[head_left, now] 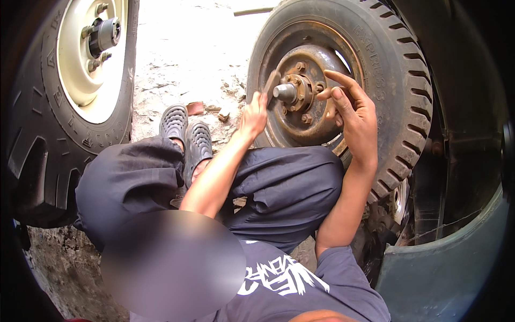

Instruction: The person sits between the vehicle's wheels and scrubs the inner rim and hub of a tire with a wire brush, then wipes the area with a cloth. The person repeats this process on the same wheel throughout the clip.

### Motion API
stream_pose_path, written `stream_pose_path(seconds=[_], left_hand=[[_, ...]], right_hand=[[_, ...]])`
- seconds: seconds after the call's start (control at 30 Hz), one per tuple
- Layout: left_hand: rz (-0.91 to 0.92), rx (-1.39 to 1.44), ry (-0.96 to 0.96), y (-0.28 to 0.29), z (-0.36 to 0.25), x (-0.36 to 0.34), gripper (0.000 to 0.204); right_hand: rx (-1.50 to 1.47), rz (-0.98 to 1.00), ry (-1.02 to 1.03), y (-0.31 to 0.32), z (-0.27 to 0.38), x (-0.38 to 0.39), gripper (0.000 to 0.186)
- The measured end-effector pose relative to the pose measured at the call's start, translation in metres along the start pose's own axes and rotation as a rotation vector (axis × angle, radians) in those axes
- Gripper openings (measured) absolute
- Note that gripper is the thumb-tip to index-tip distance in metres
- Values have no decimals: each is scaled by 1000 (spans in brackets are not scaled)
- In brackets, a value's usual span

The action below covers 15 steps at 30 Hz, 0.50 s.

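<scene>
- Standing far L: blk tyre (40, 102) on cream wheel (74, 88).
- L hand (254, 116): fingers closed on brown bar-like tool (272, 83), long axis slanting up & slightly R.
- Hub shaft (284, 93): just R of tool, long axis approx L–R, end facing L hand, the nearer one to it; can't tell if tool touches.
- Rusty wheel (322, 127): round shaft, w/ nuts (306, 118).
- R hand (357, 115): by wheel, R of shaft; index & thumb apart, can't tell if other fingers grip anything.
- Treaded tyre (389, 96): round rusty wheel.
</scene>
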<state>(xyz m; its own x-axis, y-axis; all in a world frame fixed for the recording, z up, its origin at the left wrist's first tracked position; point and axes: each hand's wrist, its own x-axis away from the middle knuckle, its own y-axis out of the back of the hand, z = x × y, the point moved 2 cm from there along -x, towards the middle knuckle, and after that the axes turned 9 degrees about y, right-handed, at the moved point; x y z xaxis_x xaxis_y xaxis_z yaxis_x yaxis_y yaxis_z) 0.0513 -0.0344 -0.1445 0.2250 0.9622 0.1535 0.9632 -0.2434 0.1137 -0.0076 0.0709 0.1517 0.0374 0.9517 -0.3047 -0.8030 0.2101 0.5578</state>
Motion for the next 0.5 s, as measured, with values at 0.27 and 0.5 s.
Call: stream_pose_path(seconds=[0.27, 0.5], left_hand=[[149, -215, 228, 19, 63, 39, 57], [-62, 75, 259, 38, 66, -3, 68]], right_hand=[[-36, -22, 3, -2, -4, 1, 38], [-8, -16, 7, 2, -12, 1, 37]])
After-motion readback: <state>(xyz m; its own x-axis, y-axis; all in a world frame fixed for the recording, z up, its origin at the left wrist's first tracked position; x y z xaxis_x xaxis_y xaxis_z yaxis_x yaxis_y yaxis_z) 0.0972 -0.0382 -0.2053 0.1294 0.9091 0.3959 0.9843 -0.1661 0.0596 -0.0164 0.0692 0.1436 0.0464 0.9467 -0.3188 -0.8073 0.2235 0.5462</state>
